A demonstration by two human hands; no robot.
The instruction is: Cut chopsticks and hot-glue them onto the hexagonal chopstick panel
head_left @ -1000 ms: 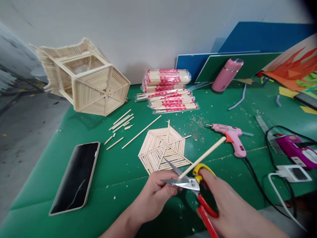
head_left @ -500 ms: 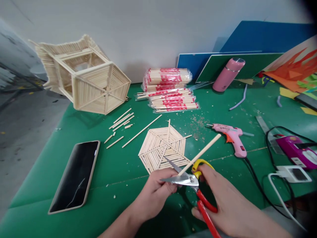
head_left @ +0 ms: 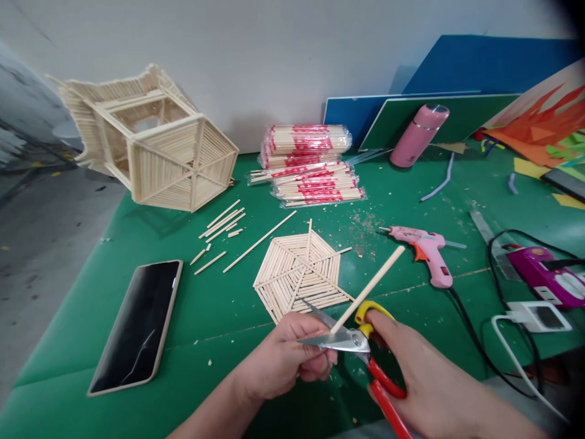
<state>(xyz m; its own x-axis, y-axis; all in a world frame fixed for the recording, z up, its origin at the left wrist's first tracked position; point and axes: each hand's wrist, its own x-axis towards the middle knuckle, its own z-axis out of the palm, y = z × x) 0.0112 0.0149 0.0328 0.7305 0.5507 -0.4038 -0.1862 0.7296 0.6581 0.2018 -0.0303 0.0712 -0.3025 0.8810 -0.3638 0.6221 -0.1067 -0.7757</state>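
Note:
My left hand [head_left: 283, 356] is closed around the near end of a wooden stick [head_left: 372, 285] that points up and to the right. My right hand [head_left: 420, 378] grips red and yellow scissors [head_left: 361, 347]; their open blades straddle the stick close to my left fingers. Just beyond lies a flat hexagon panel of glued sticks [head_left: 299, 274] on the green table [head_left: 137, 231].
A hexagonal stick lantern frame [head_left: 150, 146] lies at the far left, loose cut sticks [head_left: 223, 228] beside it. A phone [head_left: 137, 323] lies at left. Packs of chopsticks [head_left: 311, 164], a pink bottle [head_left: 418, 134], a pink glue gun [head_left: 425, 247], a purple tool [head_left: 543, 277] and cables [head_left: 512, 347] sit behind and right.
Both hands, the stick and the scissors have shifted only slightly over the table. The blades stay around the stick.

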